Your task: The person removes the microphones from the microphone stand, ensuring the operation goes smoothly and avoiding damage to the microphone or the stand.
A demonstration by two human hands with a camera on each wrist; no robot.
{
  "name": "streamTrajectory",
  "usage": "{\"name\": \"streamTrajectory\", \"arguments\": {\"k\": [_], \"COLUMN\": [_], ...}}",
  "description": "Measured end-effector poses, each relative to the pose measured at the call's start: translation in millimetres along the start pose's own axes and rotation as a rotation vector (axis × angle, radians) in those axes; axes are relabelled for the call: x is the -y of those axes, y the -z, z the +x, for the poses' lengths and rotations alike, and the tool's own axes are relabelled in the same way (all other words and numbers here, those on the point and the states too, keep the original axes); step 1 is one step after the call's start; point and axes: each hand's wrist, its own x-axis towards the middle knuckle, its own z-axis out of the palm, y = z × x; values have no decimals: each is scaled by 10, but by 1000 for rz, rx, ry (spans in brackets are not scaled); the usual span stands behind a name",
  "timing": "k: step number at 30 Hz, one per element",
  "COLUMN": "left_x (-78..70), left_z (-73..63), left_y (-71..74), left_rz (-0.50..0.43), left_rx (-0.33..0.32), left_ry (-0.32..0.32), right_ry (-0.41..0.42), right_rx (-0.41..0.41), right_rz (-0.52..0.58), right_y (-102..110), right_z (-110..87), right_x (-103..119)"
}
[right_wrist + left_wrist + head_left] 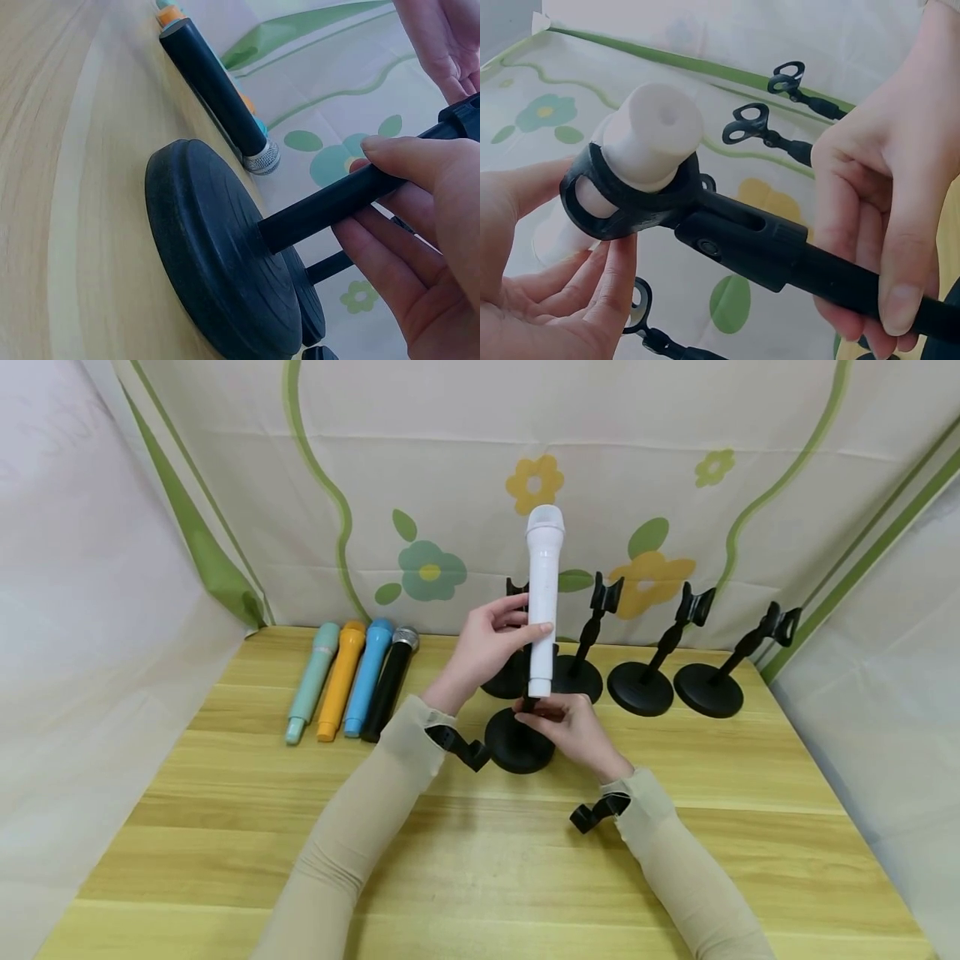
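Note:
My left hand (487, 642) holds a white microphone (543, 585) upright by its body, head end up. In the left wrist view, the butt end of the microphone sits within the black clip (634, 210) of a microphone stand (517, 747). Below, my right hand (573, 731) pinches the pole of this stand between thumb and fingers. The right wrist view shows the pole (322, 214) rising from a round black base (217, 247) on the table.
On the left lie a mint microphone (311, 685), an orange one (342, 681), a blue one (369, 677) and a black one (391, 685). Several black stands (640, 687) with raised clips line the back of the wooden table (480, 877). Behind hangs a flowered curtain (450, 468).

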Motion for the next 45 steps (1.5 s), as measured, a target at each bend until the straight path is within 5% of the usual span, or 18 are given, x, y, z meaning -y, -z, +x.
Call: {"name": "streamTrajectory", "arguments": {"k": [27, 45], "left_x": [34, -71], "left_z": [48, 233], "left_y": [-43, -22], "left_rz": [-44, -57], "left_rx": [-47, -47], "left_ry": [-42, -43], "right_ry": [-84, -91], "right_rx": [13, 10], "right_rz": [117, 111], "right_y": [28, 24], "right_z": [33, 27], "right_x": [-110, -123]}}
